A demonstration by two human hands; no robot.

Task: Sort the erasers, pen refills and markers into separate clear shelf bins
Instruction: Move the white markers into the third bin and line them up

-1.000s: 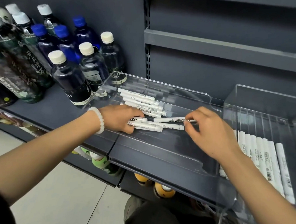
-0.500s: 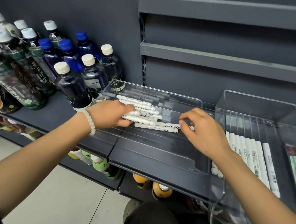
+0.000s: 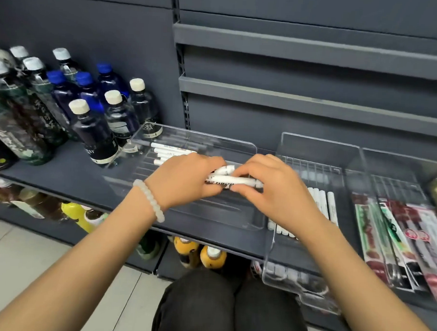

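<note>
A bundle of white markers (image 3: 230, 179) is gripped between my left hand (image 3: 186, 177) and my right hand (image 3: 274, 188), just above the left clear bin (image 3: 248, 151). More white markers (image 3: 170, 151) lie loose at the back of that bin. The middle clear bin (image 3: 319, 150) holds a row of white markers (image 3: 324, 200), partly hidden by my right forearm. A third clear bin (image 3: 402, 170) on the right holds packaged pen refills (image 3: 396, 238). I see no erasers.
Dark and blue bottles (image 3: 92, 131) crowd the grey shelf (image 3: 67, 172) left of the bins. Bottles (image 3: 209, 256) stand on the lower shelf. Empty grey shelf ledges (image 3: 304, 101) run above. My knees (image 3: 230, 310) are below, over a tiled floor.
Both hands have come together at the middle of the left bin, gathering several markers into one bundle. The view has shifted right, showing the refill bin.
</note>
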